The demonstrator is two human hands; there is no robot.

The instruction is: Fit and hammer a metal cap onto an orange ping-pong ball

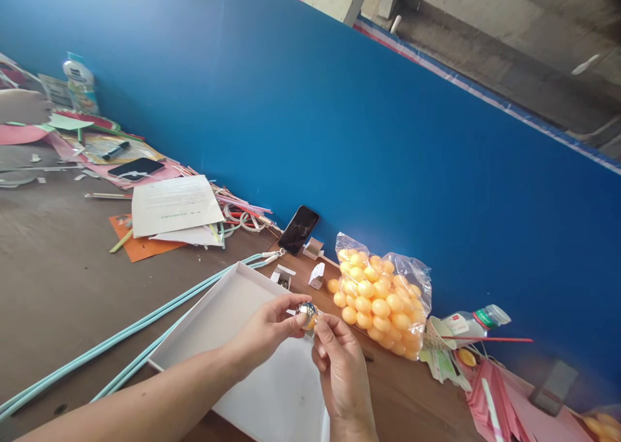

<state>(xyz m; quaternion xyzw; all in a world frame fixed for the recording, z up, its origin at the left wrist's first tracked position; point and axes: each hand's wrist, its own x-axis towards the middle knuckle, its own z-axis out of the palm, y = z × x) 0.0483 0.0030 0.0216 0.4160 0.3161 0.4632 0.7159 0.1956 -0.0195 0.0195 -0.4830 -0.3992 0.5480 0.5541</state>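
Observation:
Between the thumb and fingers of my left hand (272, 329) is a shiny silver ball (306, 310). A yellow-orange patch shows at its lower side; I cannot tell whether it is a reflection or another piece. My right hand (339, 358) is closed in a pinch right beside the ball, and what its fingertips hold is too small to make out. Both hands are over a shallow white tray (272, 390). Past the tray's far corner is a small open box (283, 277) with dark bits inside. A clear bag of orange balls (381, 299) lies just beyond my right hand.
Light blue cords (145, 329) run across the table at left. A phone (299, 229) leans by the blue partition (310, 118). Papers (177, 206) and thin sticks clutter the back left. A plastic bottle (468, 322), a cup and pink paper (504, 397) lie at right.

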